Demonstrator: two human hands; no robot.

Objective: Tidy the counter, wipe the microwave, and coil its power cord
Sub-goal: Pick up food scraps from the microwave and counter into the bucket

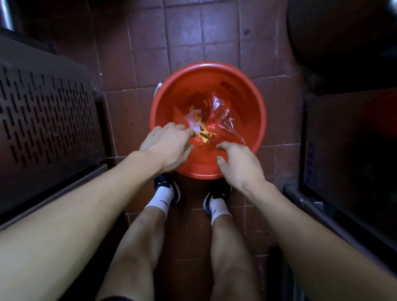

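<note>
hands (166,144) above red bucket (168,103)

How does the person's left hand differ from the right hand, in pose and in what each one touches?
The left hand reaches further over the round red plastic bucket, fingertips near the yellow scraps; the right hand stays nearer the bucket's near rim. The left hand's fingers are bunched together; the right hand's are spread and loosely curled beside the clear plastic bag. Both hover over the bucket, palms down; neither plainly holds anything.

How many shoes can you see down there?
2. The left shoe sits under the left hand; the right shoe under the right hand, both partly hidden behind the red bucket.
</note>
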